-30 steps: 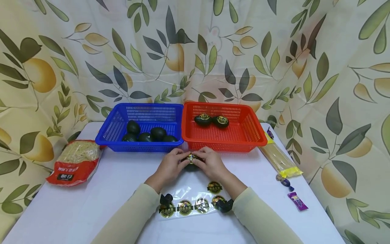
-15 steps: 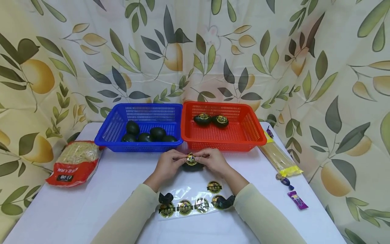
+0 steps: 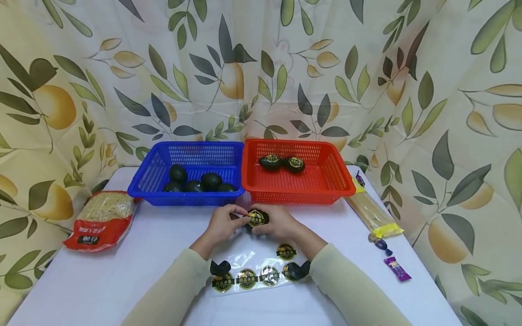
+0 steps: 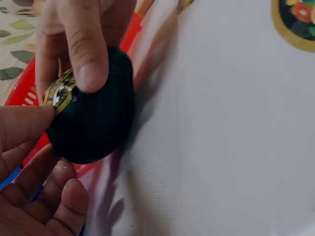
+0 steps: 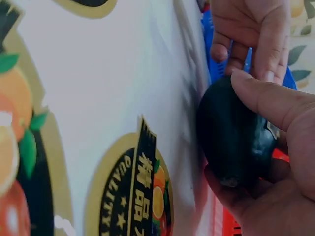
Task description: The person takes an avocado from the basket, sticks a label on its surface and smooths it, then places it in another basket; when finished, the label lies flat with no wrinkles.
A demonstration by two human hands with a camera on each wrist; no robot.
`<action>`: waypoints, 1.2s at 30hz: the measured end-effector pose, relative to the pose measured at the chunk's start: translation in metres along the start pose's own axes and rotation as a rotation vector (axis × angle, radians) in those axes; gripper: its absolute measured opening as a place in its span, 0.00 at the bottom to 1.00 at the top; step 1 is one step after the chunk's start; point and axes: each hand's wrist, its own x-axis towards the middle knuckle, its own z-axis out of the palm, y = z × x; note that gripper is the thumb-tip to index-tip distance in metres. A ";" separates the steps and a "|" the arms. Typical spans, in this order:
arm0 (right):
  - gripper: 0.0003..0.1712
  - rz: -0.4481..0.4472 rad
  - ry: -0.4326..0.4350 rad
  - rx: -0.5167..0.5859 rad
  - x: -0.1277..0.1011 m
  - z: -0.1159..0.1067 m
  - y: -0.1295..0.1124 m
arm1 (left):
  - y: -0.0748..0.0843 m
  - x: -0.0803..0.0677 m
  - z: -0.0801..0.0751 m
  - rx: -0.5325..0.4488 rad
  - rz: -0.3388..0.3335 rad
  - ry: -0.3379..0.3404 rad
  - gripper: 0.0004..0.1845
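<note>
A dark green avocado (image 5: 226, 128) is gripped by my right hand (image 3: 279, 222), thumb on one side and fingers curled round the other. A round black-and-gold sticker (image 3: 257, 218) sits on its upper face, turned towards the head camera. My left hand (image 3: 222, 225) reaches in from the left. One of its fingertips touches the sticker's edge in the left wrist view, while its other fingers (image 4: 64, 177) bend loosely beside the avocado's end. Just below both hands lies a clear sheet (image 3: 250, 253) bearing several similar stickers.
A blue basket (image 3: 185, 198) with several avocados stands at the back left. Beside it, a red basket (image 3: 297, 197) contains two stickered avocados. A red food bag (image 3: 102, 222) lies left; a yellow-ended noodle pack (image 3: 373, 210) and small wrapped sweets (image 3: 397, 269) lie right.
Both hands were pinching and laying the sticker onto the avocado. Now my right hand wraps round the fruit and has turned its stickered face forward; my left fingers stay at the sticker's edge.
</note>
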 end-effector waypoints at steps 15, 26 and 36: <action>0.37 0.063 -0.222 0.024 -0.030 -0.068 0.001 | 0.008 0.013 0.018 -0.441 -0.241 -0.044 0.17; 0.32 0.043 -0.307 0.026 -0.026 -0.174 -0.006 | 0.043 0.029 0.035 -0.971 -0.318 0.027 0.25; 0.38 0.277 -0.222 0.159 0.017 -0.234 0.041 | 0.051 0.033 0.051 -0.984 -0.359 0.067 0.21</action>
